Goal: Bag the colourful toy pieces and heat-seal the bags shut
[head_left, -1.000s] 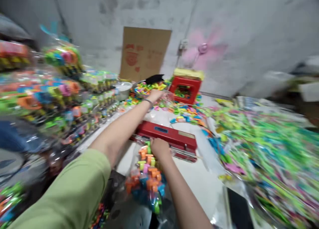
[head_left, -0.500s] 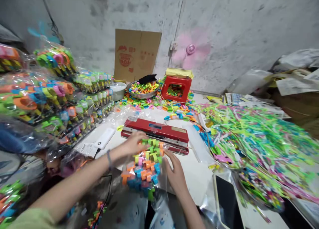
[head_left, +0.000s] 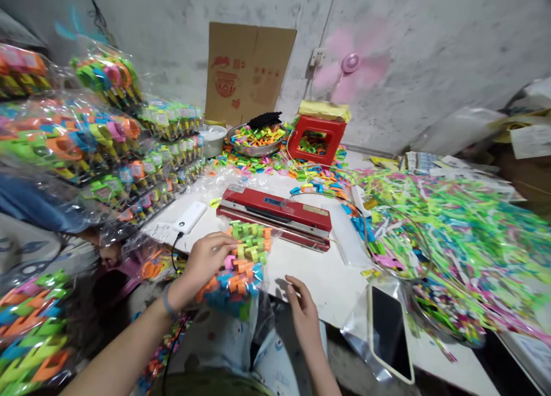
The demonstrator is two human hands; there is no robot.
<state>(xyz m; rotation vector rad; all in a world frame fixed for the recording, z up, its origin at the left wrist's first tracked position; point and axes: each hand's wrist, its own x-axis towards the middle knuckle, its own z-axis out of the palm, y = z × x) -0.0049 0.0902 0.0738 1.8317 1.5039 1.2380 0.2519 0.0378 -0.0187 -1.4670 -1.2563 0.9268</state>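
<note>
A clear plastic bag of colourful toy pieces lies over the table's front edge, its lower end hanging toward the lap. My left hand grips the bag's upper left side, fingers bent over it. To the right of the bag, touching nothing, my right hand has its fingers apart. Just behind the bag is a red bar-shaped sealing machine on the white table.
Bagged toys are piled at left, near a white power bank. A phone lies front right beside heaped strips. Behind stand a metal bowl, a red frame, cardboard and a spinning pink fan.
My right hand has come away from the bag's right side. My left hand and the bag have moved left, and the view has shifted slightly.
</note>
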